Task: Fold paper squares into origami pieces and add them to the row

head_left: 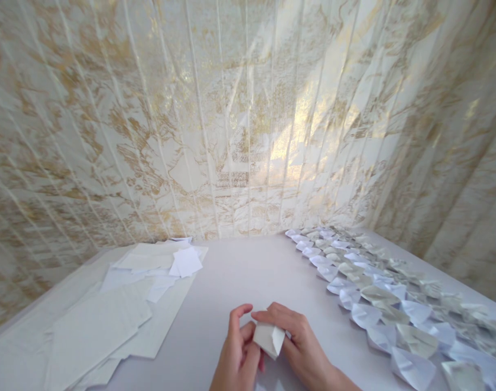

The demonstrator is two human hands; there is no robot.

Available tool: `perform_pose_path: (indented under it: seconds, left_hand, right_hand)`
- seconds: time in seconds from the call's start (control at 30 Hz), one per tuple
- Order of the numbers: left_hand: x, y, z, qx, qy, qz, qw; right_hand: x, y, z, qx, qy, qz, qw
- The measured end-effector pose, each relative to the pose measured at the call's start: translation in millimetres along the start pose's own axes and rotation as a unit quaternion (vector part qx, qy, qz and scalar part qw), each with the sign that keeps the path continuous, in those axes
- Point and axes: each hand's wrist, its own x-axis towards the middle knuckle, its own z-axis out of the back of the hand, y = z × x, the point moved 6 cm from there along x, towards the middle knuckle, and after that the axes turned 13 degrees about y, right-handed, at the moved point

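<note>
Nearest me: the left hand and the right hand, both bare, came in over the near side of the smooth, pale desk.
Left hand's hold: its thumb and lower fingers closed on the left side of a small, off-white, folded paper piece, while the index finger arched above, bent.
Right hand's hold: it curled over the top and right side of that same piece, fingers bent inward.
Piece between the hands: it had flat faces and a bright, angled flap on the right; from where I stood I judged it well on in its folding, though I could not tell whether any crease was lacking.
Folded so far: to the right of the hands, white folded paper pieces and greyish, printed-looking folded paper pieces lay in long, slanting rows reaching back towards the curtain, far too many for me to count.
Flat and unfolded: to the left, large off-white paper sheets lay in a loose, overlapping spread, with small bright-white paper sheets on top near the back. That looked like a good deal of paper not yet shaped.
Middle ground: a bare strip of desk separated sheets from rows.
Behind it all: a pleated, cream-and-gold patterned curtain hung, with light glowing through.
</note>
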Motion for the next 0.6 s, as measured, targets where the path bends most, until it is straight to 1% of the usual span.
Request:
perform_pose_path:
  seconds: [0.1, 0.2, 0.37, 0.5, 0.6]
  left_hand:
    - [1.6, -3.7, 5.2, -0.039, -0.013, 0.005, 0.999]
    - [2.2, -6.9, 8.8, -0.03, -0.01, -0.008, 0.999]
    - [2.8, -6.9, 8.3, 0.005, 0.02, 0.026, 0.999]
    - [4.1, -4.5, 9.9, -0.006, 0.013, 0.04, 0.999]
    - [5.6, -1.1, 12.7, -0.007, 0.006, 0.038, 0.999]
  right_hand:
    - [3.1, 4.0, 0.5, 0.039, 0.015, -0.006, 0.999]
    - [3.7, 3.2, 4.3, 0.041, 0.001, -0.006, 0.999]
    - [-2.1, -2.6, 7.7, -0.005, -0.029, 0.021, 0.999]
    - [-4.9, -0.5, 5.2, -0.061, -0.016, 0.047, 0.997]
    - [-4.9, -0.4, 2.4, -0.073, 0.005, 0.04, 0.997]
